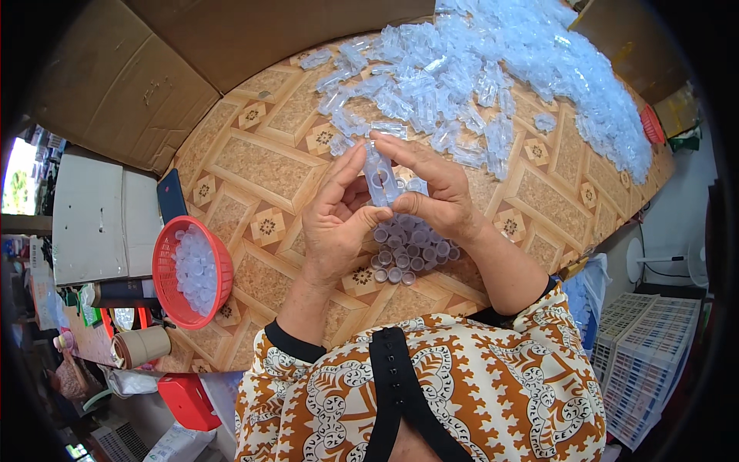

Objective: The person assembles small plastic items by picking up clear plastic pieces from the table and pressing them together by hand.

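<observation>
Case (379, 181), of clear plastic, sits between the left hand (332, 219) and right hand (443, 192), both closed on it, over the table (265, 162). Round caps (406, 245) lie just below; a clear heap (531, 54) spreads beyond, and a red basket (224, 281) of whitish pieces (195, 266) stands left.

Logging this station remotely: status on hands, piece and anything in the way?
Left hand, right hand: both on one clear plastic piece. Piece held between them. Small round caps piled close by, not visibly blocking it.
</observation>
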### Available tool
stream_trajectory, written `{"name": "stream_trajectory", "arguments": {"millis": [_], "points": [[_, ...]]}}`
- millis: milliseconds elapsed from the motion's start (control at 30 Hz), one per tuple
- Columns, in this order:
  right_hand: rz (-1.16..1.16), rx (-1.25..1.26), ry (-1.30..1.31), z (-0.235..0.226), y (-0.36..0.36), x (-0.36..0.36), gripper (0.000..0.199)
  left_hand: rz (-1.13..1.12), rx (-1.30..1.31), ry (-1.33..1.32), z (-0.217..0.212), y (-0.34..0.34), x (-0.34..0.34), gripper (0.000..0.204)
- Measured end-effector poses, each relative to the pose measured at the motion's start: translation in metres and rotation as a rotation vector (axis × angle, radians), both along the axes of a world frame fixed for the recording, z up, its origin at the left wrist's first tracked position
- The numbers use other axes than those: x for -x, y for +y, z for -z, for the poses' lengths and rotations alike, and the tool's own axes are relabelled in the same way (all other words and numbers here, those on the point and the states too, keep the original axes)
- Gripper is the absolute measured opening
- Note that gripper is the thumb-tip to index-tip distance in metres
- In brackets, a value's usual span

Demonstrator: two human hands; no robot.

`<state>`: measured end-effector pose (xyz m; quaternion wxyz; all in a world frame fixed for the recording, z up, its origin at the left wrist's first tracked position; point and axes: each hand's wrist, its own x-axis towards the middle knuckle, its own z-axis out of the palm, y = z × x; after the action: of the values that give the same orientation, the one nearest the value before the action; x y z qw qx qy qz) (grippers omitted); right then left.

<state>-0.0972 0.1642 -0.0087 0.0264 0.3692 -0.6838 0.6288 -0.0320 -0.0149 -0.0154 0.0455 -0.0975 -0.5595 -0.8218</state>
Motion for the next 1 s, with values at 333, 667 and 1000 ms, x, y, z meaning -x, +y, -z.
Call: {"name": "stream_trajectory", "arguments": {"millis": [333, 667, 1000], "points": [[0.028, 0.011, 0.018, 0.007, -0.005, -0.004, 0.065, -0.007, 0.009, 0.026, 0.005, -0.003, 0.002, 0.073], [0.009, 0.004, -0.006, 0.007, -0.003, -0.002, 0.064, -0.034, 0.014, -0.012, 0.003, -0.001, 0.0, 0.073], [0.004, -0.015, 0.031, 0.003, -0.003, -0.002, 0.063, -0.038, 0.027, -0.014, 0.002, -0.002, 0.0, 0.072]]}}
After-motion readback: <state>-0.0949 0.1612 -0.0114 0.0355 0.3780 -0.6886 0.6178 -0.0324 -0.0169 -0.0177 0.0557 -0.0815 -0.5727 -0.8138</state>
